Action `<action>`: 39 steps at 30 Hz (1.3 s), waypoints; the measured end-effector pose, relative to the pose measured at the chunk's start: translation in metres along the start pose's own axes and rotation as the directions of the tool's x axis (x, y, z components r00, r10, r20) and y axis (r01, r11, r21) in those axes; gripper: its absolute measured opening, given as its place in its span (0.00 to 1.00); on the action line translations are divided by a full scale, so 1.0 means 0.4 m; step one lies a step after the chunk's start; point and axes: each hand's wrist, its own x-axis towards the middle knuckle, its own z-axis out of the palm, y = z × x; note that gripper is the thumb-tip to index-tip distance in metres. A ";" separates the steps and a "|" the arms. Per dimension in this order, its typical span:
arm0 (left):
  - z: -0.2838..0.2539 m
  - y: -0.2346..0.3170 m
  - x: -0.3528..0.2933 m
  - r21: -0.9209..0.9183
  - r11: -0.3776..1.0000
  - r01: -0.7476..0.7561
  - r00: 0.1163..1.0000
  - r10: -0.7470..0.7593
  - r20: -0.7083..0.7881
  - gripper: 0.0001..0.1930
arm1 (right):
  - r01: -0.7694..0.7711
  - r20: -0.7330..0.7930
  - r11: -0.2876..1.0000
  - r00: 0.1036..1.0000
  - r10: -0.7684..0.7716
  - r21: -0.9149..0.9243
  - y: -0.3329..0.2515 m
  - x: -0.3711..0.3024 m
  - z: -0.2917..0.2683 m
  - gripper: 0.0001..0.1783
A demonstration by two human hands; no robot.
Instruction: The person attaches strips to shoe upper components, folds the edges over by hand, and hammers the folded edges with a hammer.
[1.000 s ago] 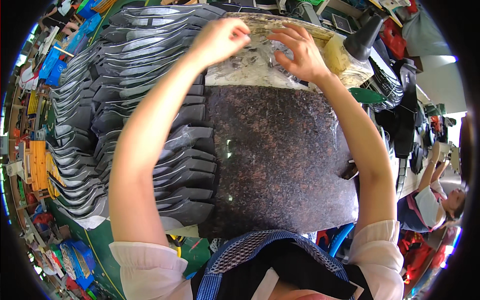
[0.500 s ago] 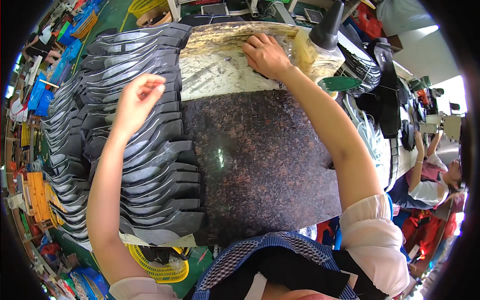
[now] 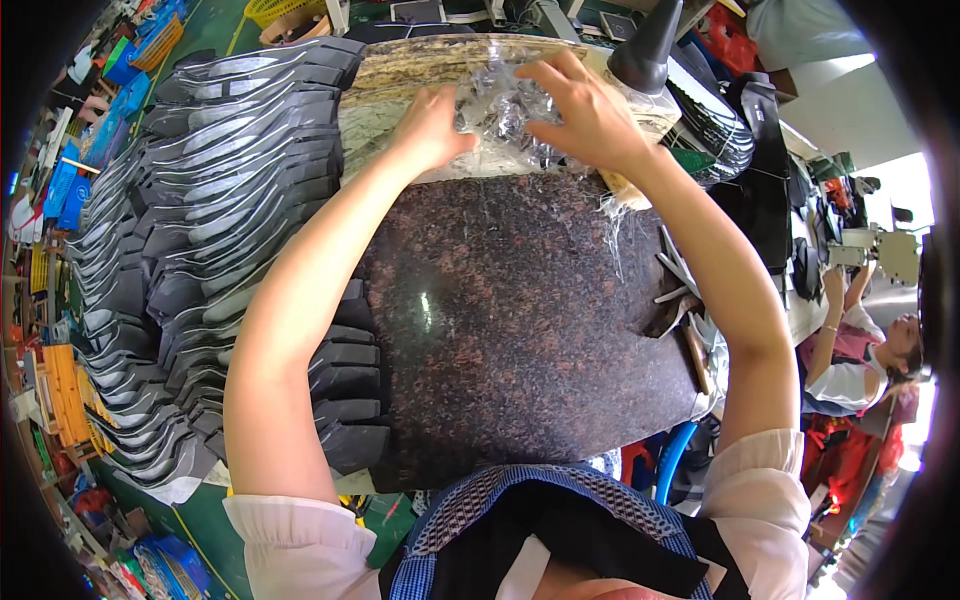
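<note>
Crumpled clear plastic film (image 3: 505,105) bunches between my hands over the pale work board at the far side of the table. My left hand (image 3: 432,130) is at the film's left edge, fingers bent and thumb apart from them. My right hand (image 3: 590,118) reaches over its right side, with thumb and fingers spread around part of the film. On the near side of both hands lies a dark speckled stone slab (image 3: 500,320). Overlapping grey sole-shaped pieces (image 3: 240,165) fill the left side, partly hidden by my left forearm.
A black cone-topped container (image 3: 645,45) stands beyond my right hand. Loose film strands (image 3: 615,230) hang onto the slab. At its right edge lie metal tools (image 3: 675,265) and a wooden-handled tool (image 3: 697,355). Black curved strips (image 3: 715,135) are stacked farther right. Another person (image 3: 860,350) sits at far right.
My left hand has swung right, from over the grey pieces to the film. My right hand has moved slightly right, its fingers spreading. The film has bunched up between them.
</note>
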 end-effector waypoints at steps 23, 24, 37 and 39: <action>-0.353 -0.066 -0.400 0.026 0.939 -0.343 0.917 0.341 -0.208 0.28 | -0.208 -0.109 0.978 0.972 0.207 0.000 -0.006 -0.120 -0.046 0.14; -0.392 -0.075 -0.506 0.039 0.948 -0.316 0.918 0.315 -0.242 0.26 | -0.358 0.000 0.926 0.933 0.361 0.121 -0.050 -0.151 -0.066 0.13; -0.179 -0.081 -1.185 0.598 0.802 -0.003 0.921 0.235 -0.310 0.30 | -0.355 0.111 0.351 0.822 0.558 0.866 -0.103 -0.780 -0.365 0.09; -0.150 -0.085 -1.182 0.550 0.835 -0.034 0.920 0.241 -0.308 0.30 | -0.433 0.094 0.408 0.769 0.632 0.804 -0.133 -0.845 -0.412 0.10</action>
